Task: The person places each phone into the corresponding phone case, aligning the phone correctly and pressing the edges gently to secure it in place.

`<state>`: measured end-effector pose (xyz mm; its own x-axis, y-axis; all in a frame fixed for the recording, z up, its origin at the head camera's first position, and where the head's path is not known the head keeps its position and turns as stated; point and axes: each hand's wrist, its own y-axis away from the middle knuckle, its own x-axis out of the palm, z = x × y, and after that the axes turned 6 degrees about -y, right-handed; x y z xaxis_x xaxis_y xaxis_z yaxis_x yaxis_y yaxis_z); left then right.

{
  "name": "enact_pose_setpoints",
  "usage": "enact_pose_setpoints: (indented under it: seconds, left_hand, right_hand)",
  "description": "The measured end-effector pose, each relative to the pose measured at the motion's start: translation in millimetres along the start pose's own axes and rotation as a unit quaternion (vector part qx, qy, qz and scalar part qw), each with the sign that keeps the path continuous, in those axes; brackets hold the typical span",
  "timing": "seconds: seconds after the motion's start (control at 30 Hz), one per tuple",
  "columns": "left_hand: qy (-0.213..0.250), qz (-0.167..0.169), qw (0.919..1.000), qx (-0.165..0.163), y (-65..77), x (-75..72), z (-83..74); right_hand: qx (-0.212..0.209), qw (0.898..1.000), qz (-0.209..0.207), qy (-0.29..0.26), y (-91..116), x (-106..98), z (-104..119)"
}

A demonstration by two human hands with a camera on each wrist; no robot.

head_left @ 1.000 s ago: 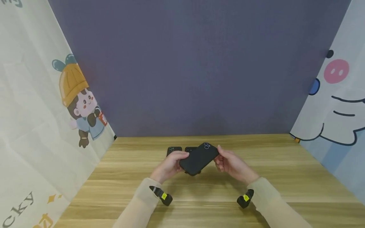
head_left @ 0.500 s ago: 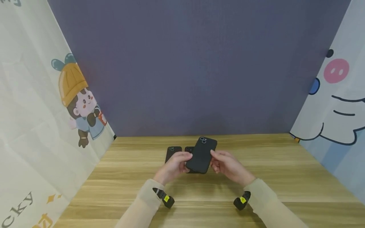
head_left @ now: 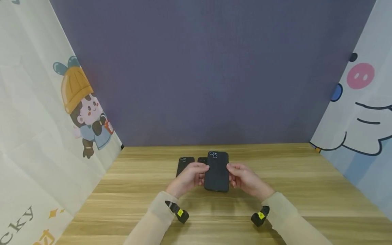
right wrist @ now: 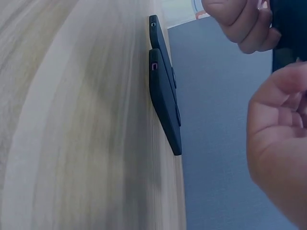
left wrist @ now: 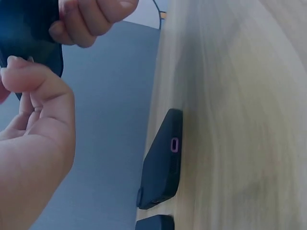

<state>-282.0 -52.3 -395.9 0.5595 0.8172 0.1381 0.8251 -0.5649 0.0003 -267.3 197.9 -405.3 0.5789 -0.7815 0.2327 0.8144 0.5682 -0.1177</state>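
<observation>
A black phone (head_left: 216,175) with two ringed camera lenses is held upright in the air, its back toward the head camera. My left hand (head_left: 188,177) pinches its left edge, thumb on the back. My right hand (head_left: 247,178) grips the opposite edge with thumb and curled fingers. Two similar black phones lie on the table behind: one (head_left: 184,165) left of the left hand, the other (head_left: 201,159) partly hidden by the held one. In the right wrist view the nearer lying phone (right wrist: 163,98) shows a pink-rimmed port on its end.
The wood-grain table (head_left: 306,190) runs back to a dark grey-blue panel (head_left: 214,75). Pale printed curtains (head_left: 33,119) with cartoon figures flank both sides. Each wrist carries a strapped-on black camera (head_left: 182,215).
The held phone has turned from a slant leaning right to upright, passing through a smaller tilt. Both hands moved slightly with it and stayed at its edges. The lying phones have not moved.
</observation>
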Motion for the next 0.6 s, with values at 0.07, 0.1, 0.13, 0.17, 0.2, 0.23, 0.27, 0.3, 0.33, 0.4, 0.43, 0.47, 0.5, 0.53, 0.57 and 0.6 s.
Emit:
enact_pose_setpoints:
  seconds: [0.07, 0.1, 0.13, 0.17, 0.2, 0.23, 0.27, 0.3, 0.33, 0.4, 0.43, 0.47, 0.5, 0.53, 0.57, 0.6]
  left_hand:
    - [-0.009, -0.006, 0.9999, 0.007, -0.1, -0.4, 1.5]
    - [-0.013, -0.01, 0.9998, 0.009, -0.2, -0.6, 2.3]
    - [-0.018, -0.015, 0.9997, 0.01, -0.4, -0.5, 3.0]
    - [-0.024, -0.021, 0.9994, 0.01, -0.9, -0.3, 3.8]
    - [-0.031, -0.029, 0.9991, 0.01, -1.6, -0.1, 4.7]
    - [-0.036, -0.036, 0.9987, 0.008, -2.0, 0.2, 5.5]
    - [-0.042, -0.044, 0.9981, 0.006, -2.7, 0.6, 6.4]
    - [-0.049, -0.05, 0.9975, 0.006, -3.0, 1.5, 6.7]
    - [-0.054, -0.057, 0.9969, 0.005, -3.6, 2.4, 7.2]
    - [-0.064, -0.069, 0.9956, 0.003, -5.5, 4.0, 8.3]
    - [-0.067, -0.075, 0.9949, 0.0, -6.2, 5.1, 8.4]
    - [-0.07, -0.082, 0.9942, -0.003, -7.1, 6.2, 8.2]
    - [-0.071, -0.088, 0.9935, -0.007, -8.1, 7.2, 8.1]
    - [-0.075, -0.095, 0.9926, -0.012, -9.6, 8.0, 8.0]
    - [-0.078, -0.102, 0.9915, -0.016, -10.7, 8.7, 7.8]
    - [-0.078, -0.11, 0.9907, -0.02, -12.0, 9.2, 7.8]
  right_hand:
    - [0.006, 1.0, -0.01, 0.006, -1, 1, 0]
    - [0.01, 1.0, -0.017, 0.01, -1, 2, 0]
    - [0.016, 0.999, -0.025, 0.016, -1, 3, 1]
    - [0.022, 0.999, -0.034, 0.022, -1, 4, 1]
    - [0.03, 0.998, -0.044, 0.027, -2, 4, 2]
    - [0.039, 0.997, -0.054, 0.032, -2, 5, 2]
    - [0.047, 0.996, -0.063, 0.038, -3, 6, 3]
    - [0.054, 0.995, -0.074, 0.045, -3, 6, 4]
    - [0.06, 0.993, -0.084, 0.05, -4, 7, 4]
    - [0.067, 0.991, -0.102, 0.064, -5, 7, 4]
    - [0.068, 0.989, -0.11, 0.072, -5, 6, 4]
    - [0.067, 0.988, -0.115, 0.082, -6, 5, 4]
    - [0.067, 0.986, -0.122, 0.089, -6, 5, 4]
    - [0.065, 0.985, -0.126, 0.095, -6, 4, 3]
    - [0.063, 0.984, -0.13, 0.101, -6, 3, 3]
    - [0.062, 0.983, -0.134, 0.106, -6, 2, 3]
